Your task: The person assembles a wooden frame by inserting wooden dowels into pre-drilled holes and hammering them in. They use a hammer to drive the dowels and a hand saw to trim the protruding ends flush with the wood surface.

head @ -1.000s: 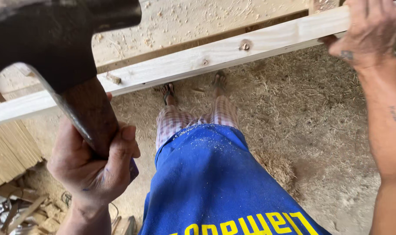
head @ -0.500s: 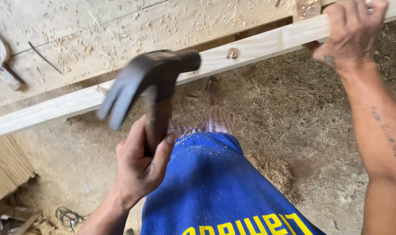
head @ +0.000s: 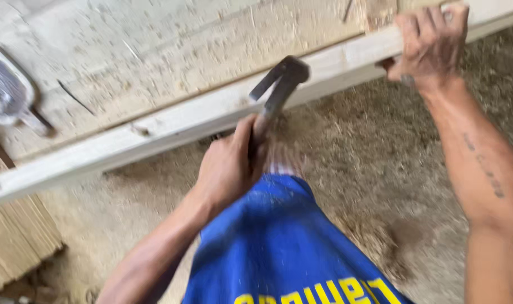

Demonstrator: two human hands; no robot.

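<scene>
Between the hands: wooden batten [head: 200, 115]; right hand [head: 428, 42] grips it, left hand [head: 228, 169] holds hammer [head: 279, 84] against it.

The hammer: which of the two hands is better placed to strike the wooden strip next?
Probably left. The left hand grips the hammer, its head at the wooden strip; the right hand clasps the strip's end.
</scene>
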